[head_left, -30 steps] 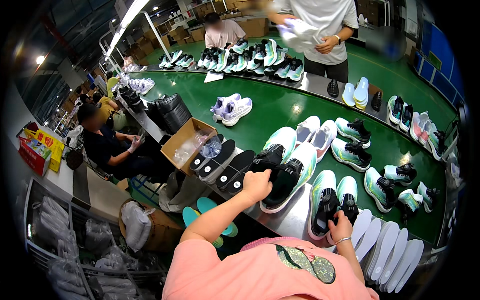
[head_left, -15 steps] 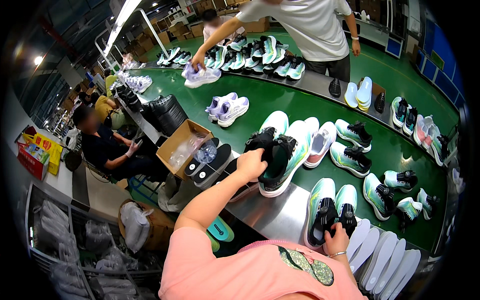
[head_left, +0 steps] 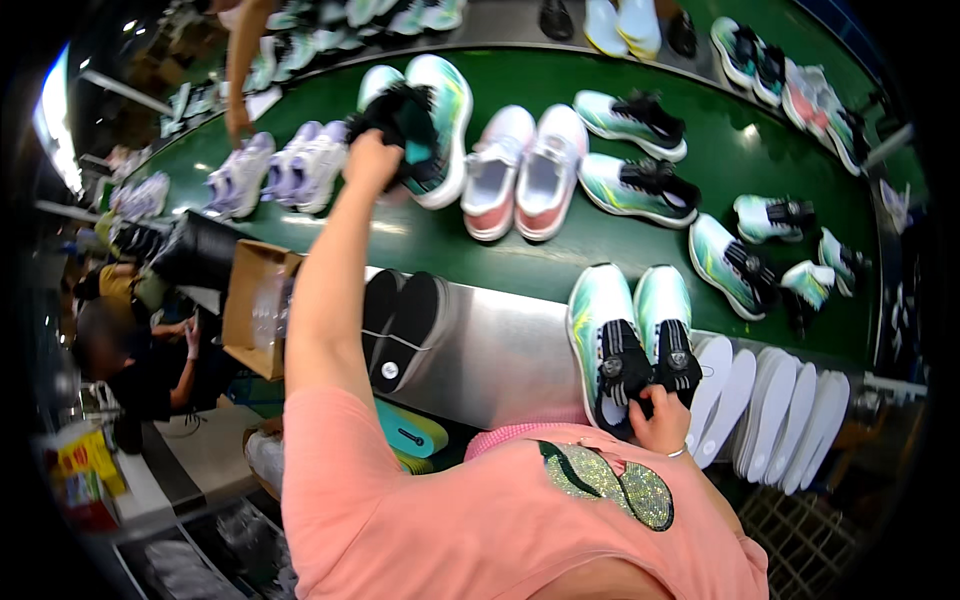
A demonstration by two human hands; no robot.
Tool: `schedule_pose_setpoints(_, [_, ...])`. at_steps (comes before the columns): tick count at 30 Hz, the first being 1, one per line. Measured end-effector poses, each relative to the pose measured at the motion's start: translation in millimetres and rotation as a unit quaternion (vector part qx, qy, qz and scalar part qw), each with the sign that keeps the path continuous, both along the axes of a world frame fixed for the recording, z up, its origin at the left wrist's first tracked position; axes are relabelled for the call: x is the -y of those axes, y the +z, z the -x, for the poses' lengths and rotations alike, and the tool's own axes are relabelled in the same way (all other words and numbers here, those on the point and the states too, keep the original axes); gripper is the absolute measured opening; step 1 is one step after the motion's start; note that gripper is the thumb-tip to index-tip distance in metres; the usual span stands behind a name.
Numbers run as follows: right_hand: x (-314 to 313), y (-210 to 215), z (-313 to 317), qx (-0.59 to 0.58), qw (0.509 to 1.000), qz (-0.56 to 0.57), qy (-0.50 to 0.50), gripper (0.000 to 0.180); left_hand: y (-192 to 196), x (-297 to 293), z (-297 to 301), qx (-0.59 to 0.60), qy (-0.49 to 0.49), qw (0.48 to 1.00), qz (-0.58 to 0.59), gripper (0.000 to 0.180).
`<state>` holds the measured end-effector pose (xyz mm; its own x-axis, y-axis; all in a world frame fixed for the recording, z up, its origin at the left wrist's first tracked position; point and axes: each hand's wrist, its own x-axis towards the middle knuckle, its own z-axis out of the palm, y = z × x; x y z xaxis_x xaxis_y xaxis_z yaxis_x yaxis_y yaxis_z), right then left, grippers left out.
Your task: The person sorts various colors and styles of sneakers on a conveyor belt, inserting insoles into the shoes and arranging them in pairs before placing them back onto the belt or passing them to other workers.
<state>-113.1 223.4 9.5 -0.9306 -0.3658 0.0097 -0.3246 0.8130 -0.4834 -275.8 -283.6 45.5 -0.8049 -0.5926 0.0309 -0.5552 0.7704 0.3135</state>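
My left hand is stretched out over the green surface, closed round the black collars of a pair of teal-and-white sneakers. Toes point away from me. Close to my body, my right hand pinches the black heel of another teal-and-white sneaker. Its mate stands just to the left, both on the metal edge. Between the two pairs, a white pair with pink heels stands on the green surface. Fingertips of my left hand are hidden by the shoe collars.
Lavender sneakers stand far left, where a co-worker's arm reaches in. An open cardboard box and black soles lie left of me. White insoles fan out at right. More teal sneakers stand beyond.
My left hand has carried its pair outward and left, past the pink-heeled shoes. My right hand stays on its sneaker. The co-worker's lavender shoes now stand beside the other lavender pair. The view has turned.
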Motion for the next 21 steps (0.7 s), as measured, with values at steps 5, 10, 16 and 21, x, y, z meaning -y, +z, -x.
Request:
schedule_pose_setpoints(5, [-3.3, 0.5, -3.9, -0.016, 1.000, -0.019, -0.006, 0.014, -91.0, 29.0, 47.9, 0.147, 0.030, 0.985, -0.081, 0.066])
schedule_pose_setpoints(10, [-8.7, -3.9, -5.7, 0.029, 0.999, -0.024, -0.001, 0.010, -82.5, -23.9, 54.7, 0.071, 0.064, 0.995, 0.032, 0.046])
schedule_pose_setpoints(16, [46.0, 14.7, 30.6, 0.102, 0.993, -0.038, 0.052, 0.015, -48.2, -64.6, 32.9, -0.159, -0.087, 0.983, -0.009, 0.049])
schedule_pose_setpoints(21, [27.7, 42.8, 55.2, 0.149, 0.973, 0.078, 0.160, 0.016, -9.8, -188.9, -39.5, -0.149, -0.312, 0.920, -0.183, 0.046])
